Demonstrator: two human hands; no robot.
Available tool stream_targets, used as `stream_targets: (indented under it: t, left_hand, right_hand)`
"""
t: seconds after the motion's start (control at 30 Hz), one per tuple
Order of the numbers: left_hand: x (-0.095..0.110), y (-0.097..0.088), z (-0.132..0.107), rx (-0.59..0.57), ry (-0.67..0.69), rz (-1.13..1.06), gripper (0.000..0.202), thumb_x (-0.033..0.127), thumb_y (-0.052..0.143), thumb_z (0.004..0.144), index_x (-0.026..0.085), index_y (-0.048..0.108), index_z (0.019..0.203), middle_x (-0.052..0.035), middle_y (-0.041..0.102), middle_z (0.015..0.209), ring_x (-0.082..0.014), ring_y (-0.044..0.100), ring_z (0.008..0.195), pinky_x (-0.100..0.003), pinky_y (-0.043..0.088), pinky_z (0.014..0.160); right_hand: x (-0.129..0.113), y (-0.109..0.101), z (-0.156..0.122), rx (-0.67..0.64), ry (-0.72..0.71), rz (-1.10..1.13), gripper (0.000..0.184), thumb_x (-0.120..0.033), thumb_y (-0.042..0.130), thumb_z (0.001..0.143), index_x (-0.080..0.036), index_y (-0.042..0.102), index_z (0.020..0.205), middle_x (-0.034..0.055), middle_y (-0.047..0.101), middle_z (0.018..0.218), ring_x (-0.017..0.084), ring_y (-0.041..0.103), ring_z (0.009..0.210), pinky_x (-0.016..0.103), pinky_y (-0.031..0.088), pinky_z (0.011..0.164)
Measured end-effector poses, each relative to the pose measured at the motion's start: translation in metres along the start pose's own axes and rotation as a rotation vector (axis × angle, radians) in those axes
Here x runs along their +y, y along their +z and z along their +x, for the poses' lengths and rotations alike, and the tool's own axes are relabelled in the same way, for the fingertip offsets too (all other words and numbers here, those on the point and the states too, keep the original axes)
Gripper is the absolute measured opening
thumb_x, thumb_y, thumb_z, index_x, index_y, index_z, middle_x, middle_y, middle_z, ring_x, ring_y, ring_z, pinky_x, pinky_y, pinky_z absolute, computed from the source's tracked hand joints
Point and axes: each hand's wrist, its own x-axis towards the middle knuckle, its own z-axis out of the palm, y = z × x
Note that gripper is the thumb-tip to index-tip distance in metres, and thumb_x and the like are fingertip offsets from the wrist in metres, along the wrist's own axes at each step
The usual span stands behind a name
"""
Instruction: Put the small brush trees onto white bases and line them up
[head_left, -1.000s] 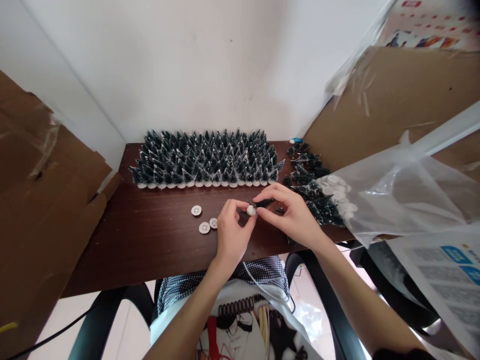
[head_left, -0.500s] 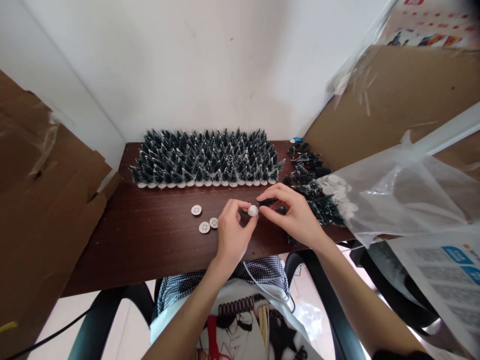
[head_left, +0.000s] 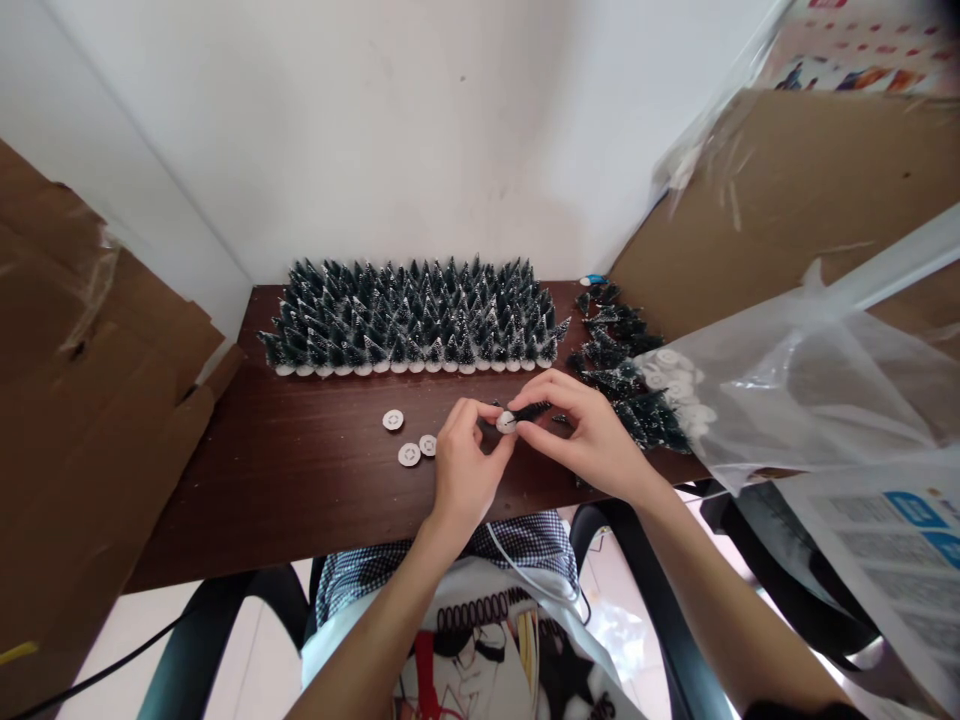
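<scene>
Three white discs [head_left: 409, 455] lie loose on the dark tabletop [head_left: 300, 470], slotted faces up; the rearmost lies apart from the other two. Behind them stand close rows of small trees [head_left: 416, 320] on white bases, a useful reference for upright seating.

Left hand [head_left: 466, 455]: thumb and fingertips are together, clamped on the rim of the held disc [head_left: 505, 423], which is above the front of the tabletop. Hold by the rim only, leaving the centre clear, and brace the disc against sideways slip.

At the disc's right side is the held tree [head_left: 534, 411], its stem end at the disc face. Whether the stem is seated in the disc cannot be told.

Right hand [head_left: 589, 430]: thumb and fingers are closed on the tree near its stem end. A low grip should limit bending; align the stem square to the centre and apply pressure along its axis, without crushing the bristles.

Farther right, loose trees [head_left: 622, 375] lie beside a clear plastic bag [head_left: 772, 385].
</scene>
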Motion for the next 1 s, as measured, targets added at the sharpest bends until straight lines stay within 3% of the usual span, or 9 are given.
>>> stream_targets:
  t: [0.8,1.0]
  left_hand:
    - [0.0008,-0.0008,0.0000,-0.006,-0.028,-0.005,0.014,0.008,0.066,0.077,0.019,0.061,0.083,0.0039,0.055,0.076,-0.0110,0.046,0.062,-0.024,0.034,0.059]
    - [0.0001,-0.0009,0.0002,-0.006,-0.020,0.003,0.015,0.008,0.066,0.076,0.020,0.060,0.082,0.0043,0.054,0.074,-0.0115,0.045,0.061,-0.024,0.034,0.059]
  right_hand:
    - [-0.0082,0.0033,-0.0027,-0.051,-0.059,-0.210,0.018,-0.013,0.059,0.090,-0.024,0.070,0.101,0.0056,0.061,0.102,0.018,0.064,0.091,0.028,0.054,0.071]
    - [-0.0085,0.0052,-0.0038,-0.068,-0.076,-0.289,0.017,-0.014,0.057,0.093,-0.023,0.068,0.101,0.0065,0.060,0.103,0.020,0.063,0.091,0.034,0.053,0.078]
